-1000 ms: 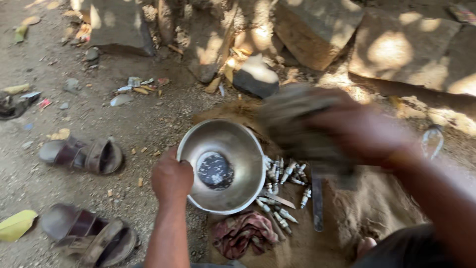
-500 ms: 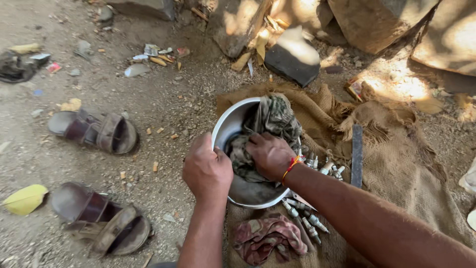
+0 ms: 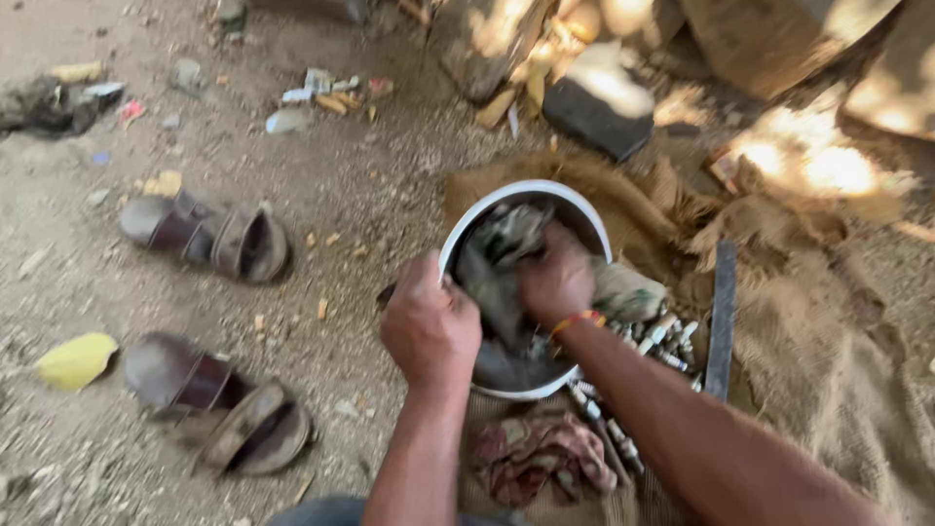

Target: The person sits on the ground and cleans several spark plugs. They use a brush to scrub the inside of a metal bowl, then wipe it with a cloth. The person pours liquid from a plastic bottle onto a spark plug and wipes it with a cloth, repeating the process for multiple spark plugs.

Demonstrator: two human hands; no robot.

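Two hands work at one round metal bowl (image 3: 584, 209) that sits on brown sacking (image 3: 828, 370) on the dirt ground. The left hand (image 3: 429, 326) grips the near rim of the bowl, fingers curled tight over the edge, so the bowl stays put. The right hand (image 3: 557, 278) is down inside the bowl, closed on a dirty grey rag (image 3: 497, 253) and pressing it against the inner wall. An orange band goes round that wrist.

To wipe well, the left grip should hold hard and not let the bowl tip — the sacking under it is soft and bumpy. The right grip does best to keep the rag bunched flat under the palm and rub round in circles, from the wall down to the bottom.

Just past the right grip, touching the outside of the bowl, lie many small metal parts (image 3: 667, 336) — a wide push could knock them about. A dark flat bar (image 3: 721, 317) lies further out. Below both grips is a red patterned cloth (image 3: 541, 453). Two sandals (image 3: 209, 234) lie well off to the left.
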